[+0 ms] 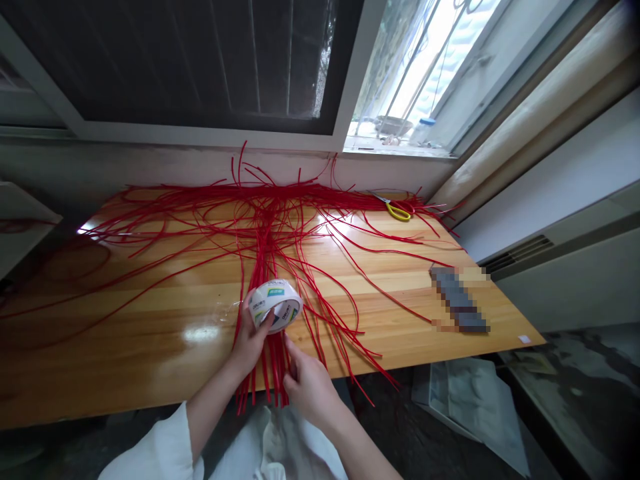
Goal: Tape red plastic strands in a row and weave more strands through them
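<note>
Nearest the camera, white sleeves (165, 443) are seen at the bottom edge. The right hand (310, 387) is held over the near edge of the desk (150, 333), its fingers (293, 350) bent together on the bundled ends of the red strips (267, 267), which hang over that edge. Just beyond, the left hand (250, 337) is closed around a roll of clear tape (276, 303), with the thumb set in the roll's hole and the roll tilted above the bundle. From this bundle the red strips are fanned out across the wooden desk, left, right and toward the wall. A blurred dark object (459, 300) lies well to the right. Farther back, yellow-handled scissors (397, 211) rest among the strips below the window (425, 67).
</note>
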Tool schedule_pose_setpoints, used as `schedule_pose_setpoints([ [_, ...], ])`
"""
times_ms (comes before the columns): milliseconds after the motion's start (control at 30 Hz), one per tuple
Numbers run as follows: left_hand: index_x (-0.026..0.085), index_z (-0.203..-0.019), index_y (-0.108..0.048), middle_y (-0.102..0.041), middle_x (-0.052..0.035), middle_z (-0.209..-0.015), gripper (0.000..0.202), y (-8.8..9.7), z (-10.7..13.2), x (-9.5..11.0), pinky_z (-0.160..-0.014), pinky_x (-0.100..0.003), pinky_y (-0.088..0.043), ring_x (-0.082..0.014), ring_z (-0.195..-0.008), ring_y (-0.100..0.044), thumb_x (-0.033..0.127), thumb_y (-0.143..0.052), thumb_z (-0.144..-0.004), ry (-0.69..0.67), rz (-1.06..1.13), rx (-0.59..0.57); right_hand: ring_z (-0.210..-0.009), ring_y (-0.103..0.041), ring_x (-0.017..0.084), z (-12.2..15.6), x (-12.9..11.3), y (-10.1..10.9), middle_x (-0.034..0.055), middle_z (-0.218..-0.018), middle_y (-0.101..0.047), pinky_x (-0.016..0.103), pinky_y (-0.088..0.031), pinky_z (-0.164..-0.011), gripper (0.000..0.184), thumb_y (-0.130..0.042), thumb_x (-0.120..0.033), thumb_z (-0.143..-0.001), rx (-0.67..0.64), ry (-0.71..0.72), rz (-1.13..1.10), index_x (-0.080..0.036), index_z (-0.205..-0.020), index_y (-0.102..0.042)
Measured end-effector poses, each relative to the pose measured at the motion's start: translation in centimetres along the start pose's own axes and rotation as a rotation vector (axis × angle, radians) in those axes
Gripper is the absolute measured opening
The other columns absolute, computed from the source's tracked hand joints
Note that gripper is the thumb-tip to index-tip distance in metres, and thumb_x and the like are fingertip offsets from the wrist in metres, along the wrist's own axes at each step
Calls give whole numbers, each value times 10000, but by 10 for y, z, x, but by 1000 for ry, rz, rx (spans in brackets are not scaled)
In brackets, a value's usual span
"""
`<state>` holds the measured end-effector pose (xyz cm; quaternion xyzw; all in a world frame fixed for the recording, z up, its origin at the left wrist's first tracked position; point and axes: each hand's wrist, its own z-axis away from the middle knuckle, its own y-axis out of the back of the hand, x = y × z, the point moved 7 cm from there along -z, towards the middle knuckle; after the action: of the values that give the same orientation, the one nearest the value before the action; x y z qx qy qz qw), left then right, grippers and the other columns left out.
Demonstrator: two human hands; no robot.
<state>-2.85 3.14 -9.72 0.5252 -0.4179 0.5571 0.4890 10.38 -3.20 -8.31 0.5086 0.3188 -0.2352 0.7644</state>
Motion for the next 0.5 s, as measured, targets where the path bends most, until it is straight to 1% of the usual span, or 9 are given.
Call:
schedule_pose_setpoints([
  [67,207,-1201,-387,-485,-112,-1241,571,0,0,-2,-992,-397,-347,-236,-1162,-475,542,-529,-761,31,2,1,-638,-548,140,0,2,-1,44,-861,-658,214,-343,-554,747,-430,-117,-650,-11,-20,52,-168,-1388,-327],
  [133,204,-1166,-414,-493,-110,-1225,532,0,0,-1,-984,-395,-355,-238,-1154,-479,539,-521,-767,34,-3,3,-649,-557,147,1,3,-1,52,-856,-662,218,-346,-558,756,-430,-121,-648,-23,-28,86,-149,-1394,-313],
  [233,219,-1207,-370,-457,-108,-1273,584,-1,1,2,-978,-377,-367,-231,-1176,-459,531,-552,-748,3,-8,14,-663,-571,147,3,1,-1,51,-870,-669,215,-345,-560,774,-423,-109,-644,-40,-24,111,-160,-1404,-286],
  [333,221,-1261,-305,-443,-113,-1288,649,-2,3,3,-985,-368,-364,-222,-1180,-457,543,-543,-750,5,-10,-1,-696,-591,150,7,3,-3,52,-890,-676,214,-351,-572,787,-416,-97,-645,-66,-30,138,-167,-1413,-261],
  [500,214,-1250,-338,-451,-113,-1283,640,-3,3,4,-986,-371,-363,-228,-1176,-465,565,-531,-751,33,3,-9,-797,-621,179,15,4,-5,72,-952,-681,229,-377,-641,804,-419,-105,-656,-110,-7,189,-155,-1429,-205],
])
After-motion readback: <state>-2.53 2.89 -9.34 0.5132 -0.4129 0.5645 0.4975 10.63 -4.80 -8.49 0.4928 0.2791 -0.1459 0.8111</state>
